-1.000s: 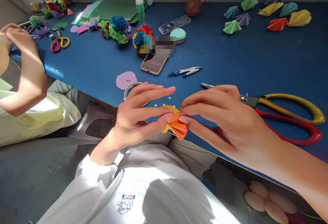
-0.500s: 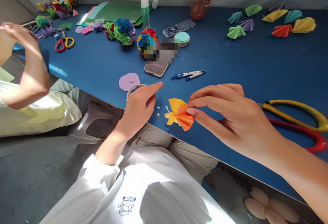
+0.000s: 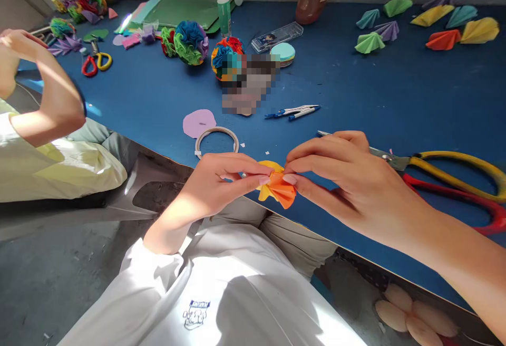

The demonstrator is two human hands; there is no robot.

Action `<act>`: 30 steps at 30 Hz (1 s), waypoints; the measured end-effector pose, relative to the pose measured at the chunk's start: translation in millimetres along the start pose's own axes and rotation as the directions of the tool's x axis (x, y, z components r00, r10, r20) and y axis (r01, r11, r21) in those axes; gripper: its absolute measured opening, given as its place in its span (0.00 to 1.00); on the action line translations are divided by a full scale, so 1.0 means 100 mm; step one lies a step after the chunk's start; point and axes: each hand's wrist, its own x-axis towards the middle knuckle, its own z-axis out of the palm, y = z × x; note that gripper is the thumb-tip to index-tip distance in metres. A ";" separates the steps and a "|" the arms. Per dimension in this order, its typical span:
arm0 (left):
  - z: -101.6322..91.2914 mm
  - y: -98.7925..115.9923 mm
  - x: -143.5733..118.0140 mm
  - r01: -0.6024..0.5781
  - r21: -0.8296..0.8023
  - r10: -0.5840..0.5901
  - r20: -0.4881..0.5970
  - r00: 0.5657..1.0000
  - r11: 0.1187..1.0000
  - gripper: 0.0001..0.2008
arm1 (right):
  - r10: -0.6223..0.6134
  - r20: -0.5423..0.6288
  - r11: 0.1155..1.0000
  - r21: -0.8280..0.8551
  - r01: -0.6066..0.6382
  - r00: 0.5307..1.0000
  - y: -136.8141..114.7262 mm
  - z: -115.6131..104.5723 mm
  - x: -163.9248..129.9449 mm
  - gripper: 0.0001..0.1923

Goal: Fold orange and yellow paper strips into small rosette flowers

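Observation:
Between my two hands is a pleated paper flower [image 3: 283,194] in yellow and orange, held above the table's front edge. My left hand [image 3: 209,182] pinches its middle from the left with thumb and forefinger. From the right, my right hand [image 3: 348,177] grips the orange part between thumb and fingers. The fingertips of both hands almost meet and cover the flower's centre. Just beyond my left hand lies a tape roll [image 3: 216,129], with a lilac paper disc [image 3: 197,124] behind it. Large scissors [image 3: 454,157] with yellow and red handles lie partly under my right hand.
Compasses [image 3: 292,112], a blurred phone [image 3: 247,93], a stack of paper discs [image 3: 283,51] and ruffled paper balls [image 3: 192,42] lie farther back. Several folded paper fans [image 3: 443,40] are at the back right. A co-worker's arm [image 3: 55,93] is at the left.
My left hand has moved from over the tape roll to the right and now pinches the paper flower. The tape roll is uncovered. My right hand keeps its hold.

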 end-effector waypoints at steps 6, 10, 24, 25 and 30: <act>0.03 -0.06 0.02 0.060 -0.091 -0.057 0.033 0.998 0.994 0.04 | -0.009 0.037 1.000 -0.023 0.010 0.999 -0.03 -0.01 0.01 0.08; 0.07 -0.07 0.01 0.049 -0.117 -0.049 0.006 0.999 0.992 0.05 | -0.021 0.009 0.999 -0.042 0.021 1.000 -0.05 0.02 0.00 0.07; 0.11 -0.09 0.02 0.156 -0.306 -0.158 0.018 0.987 0.939 0.03 | -0.068 -0.086 0.990 -0.125 0.057 0.994 -0.06 0.09 -0.03 0.04; 0.11 -0.09 0.02 0.167 -0.323 -0.170 0.022 0.985 0.931 0.04 | -0.073 -0.094 0.989 -0.134 0.060 0.993 -0.07 0.10 -0.03 0.05; 0.11 -0.10 0.03 0.182 -0.344 -0.188 0.018 0.982 0.921 0.05 | -0.093 -0.097 0.984 -0.164 0.076 0.991 -0.08 0.09 -0.04 0.05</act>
